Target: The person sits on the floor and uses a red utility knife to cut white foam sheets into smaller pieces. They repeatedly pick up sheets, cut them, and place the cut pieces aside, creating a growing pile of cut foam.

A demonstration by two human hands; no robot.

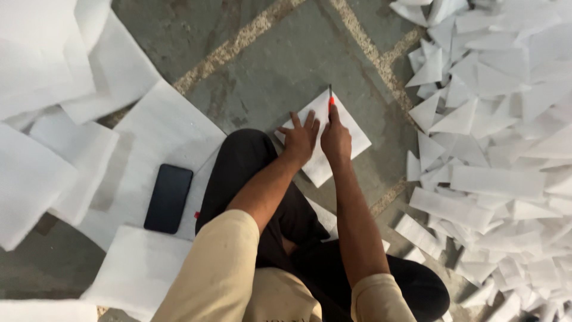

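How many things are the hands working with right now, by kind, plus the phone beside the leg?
White square sheet under both hands: 1
Cutter with orange handle in the right hand: 1
Black phone lying on a white sheet, left of the leg: 1
Total: 3
The left hand presses flat on the square sheet. The cut white pieces heaped at right are too many to count.

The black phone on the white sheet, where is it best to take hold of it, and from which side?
The black phone lies flat, screen up, on a white sheet beside the person's knee. Probably best to grip its two long edges from above, fingers across the narrow width. The left hand is nearer, but it presses a small white sheet while the right hand holds a cutter.
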